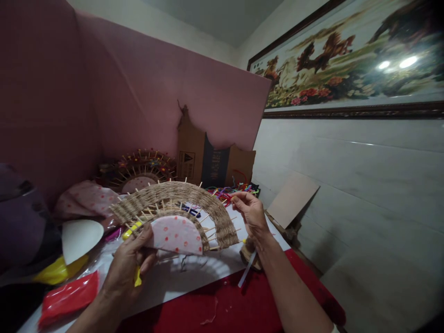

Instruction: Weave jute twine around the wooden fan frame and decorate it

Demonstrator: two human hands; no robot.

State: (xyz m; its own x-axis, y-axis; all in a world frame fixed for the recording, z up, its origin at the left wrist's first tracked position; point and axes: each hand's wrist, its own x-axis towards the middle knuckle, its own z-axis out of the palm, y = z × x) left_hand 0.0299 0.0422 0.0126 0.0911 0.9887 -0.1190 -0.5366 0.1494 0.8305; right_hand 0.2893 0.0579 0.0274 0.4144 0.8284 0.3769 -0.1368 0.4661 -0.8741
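Note:
My left hand (130, 259) is closed on the lower left of a woven fan (173, 192), its thumb over the half-circle of pink fabric with red dots. Twine is woven in a curved band around thin wooden sticks, whose tips poke past the outer edge. A yellow strip (138, 277) hangs below the fingers of my left hand; whether they grip it is hidden. My right hand (252, 213) pinches a small yellow ball (233, 199) close to the stick tips at the fan's right. Lower on that side, another yellow lump (244, 241) shows by a stick end.
Behind stands a second fan (149, 169) with coloured tips, beside torn cardboard (192, 155). Bright pipe cleaners (243, 187) lie at the back. A red packet (69, 298) and a yellow packet (62, 269) lie left. A translucent stick (247, 270) rests near a tape roll (255, 260).

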